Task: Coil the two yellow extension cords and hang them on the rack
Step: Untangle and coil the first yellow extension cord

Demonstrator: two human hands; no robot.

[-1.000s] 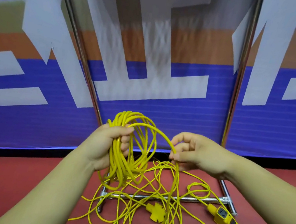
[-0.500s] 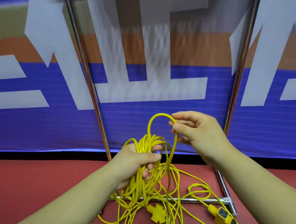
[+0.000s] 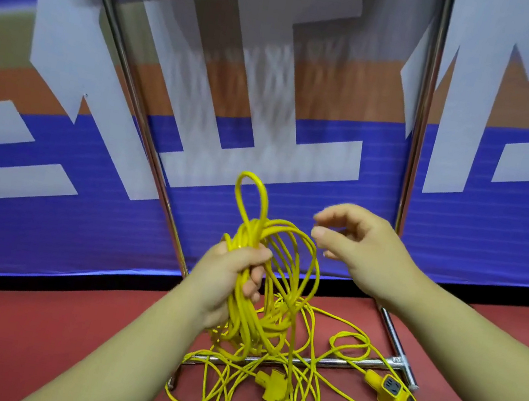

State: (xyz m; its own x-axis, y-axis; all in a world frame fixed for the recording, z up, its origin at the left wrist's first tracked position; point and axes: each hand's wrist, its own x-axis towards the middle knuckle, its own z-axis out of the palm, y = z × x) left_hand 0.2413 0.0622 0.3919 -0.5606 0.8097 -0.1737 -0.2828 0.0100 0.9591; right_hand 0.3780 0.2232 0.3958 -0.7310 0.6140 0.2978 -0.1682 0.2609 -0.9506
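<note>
At frame centre, the left hand point(image 3: 232, 275) grips a bundle of thin yellow cord point(image 3: 253, 306), one loop poking upward; loose strands trail onto the red floor point(image 3: 28, 329). The right hand point(image 3: 358, 246) hovers beside it, fingers relaxed, empty.

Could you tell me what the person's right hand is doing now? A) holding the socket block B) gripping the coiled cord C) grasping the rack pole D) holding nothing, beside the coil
D: the right hand hovers free beside the coil, which only the left hand grips.
</note>
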